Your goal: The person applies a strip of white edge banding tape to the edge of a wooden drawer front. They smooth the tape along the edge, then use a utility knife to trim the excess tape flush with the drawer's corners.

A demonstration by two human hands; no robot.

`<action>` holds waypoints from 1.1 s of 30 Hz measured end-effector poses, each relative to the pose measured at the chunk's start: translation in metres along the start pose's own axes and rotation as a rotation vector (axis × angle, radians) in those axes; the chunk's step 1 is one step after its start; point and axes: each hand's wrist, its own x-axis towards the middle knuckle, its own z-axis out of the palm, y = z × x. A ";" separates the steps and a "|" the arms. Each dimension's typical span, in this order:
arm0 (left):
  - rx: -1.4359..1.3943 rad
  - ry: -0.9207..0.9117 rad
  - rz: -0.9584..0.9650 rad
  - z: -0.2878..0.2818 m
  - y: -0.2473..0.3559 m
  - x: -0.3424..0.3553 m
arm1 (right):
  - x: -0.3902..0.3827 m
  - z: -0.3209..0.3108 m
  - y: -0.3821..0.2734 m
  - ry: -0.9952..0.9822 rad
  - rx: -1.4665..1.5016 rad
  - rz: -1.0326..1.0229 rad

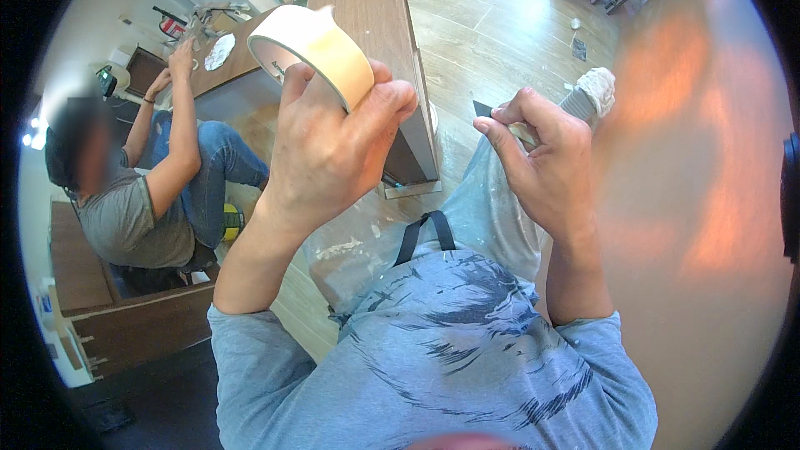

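The fingers of the left hand (333, 137) curl through and around a roll of cream masking tape (312, 50), thumb and fingertips clamped on its band so that the roll stands raised at chest height, presumably where its free end can be found. The right hand (542, 158) is bunched, thumb pressed against the forefinger in a pinch; whether a strip of tape lies between them is hard to make out, since only a pale sliver shows there. Beyond the hands, a tall wooden panel (367, 0) rises from the plank floor (500, 25), and a white-socked foot (596, 90) shows past the right knuckles. To the left, another person in a grey shirt (133, 217) sits reaching up to a wooden board; the face is blurred. The orange-toned wall (692, 200) at right is out of focus.
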 end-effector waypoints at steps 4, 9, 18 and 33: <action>0.003 0.126 -0.008 0.004 -0.011 0.017 | -0.001 0.001 -0.001 -0.001 -0.009 -0.005; -0.061 0.213 -0.132 -0.012 -0.053 0.022 | 0.002 -0.002 -0.003 -0.023 0.032 0.032; -0.397 0.252 -0.888 -0.033 -0.092 -0.058 | 0.009 -0.003 -0.009 -0.232 0.202 0.107; -1.035 -0.177 -0.190 -0.032 0.034 -0.085 | 0.015 0.010 -0.034 -0.431 0.566 -0.097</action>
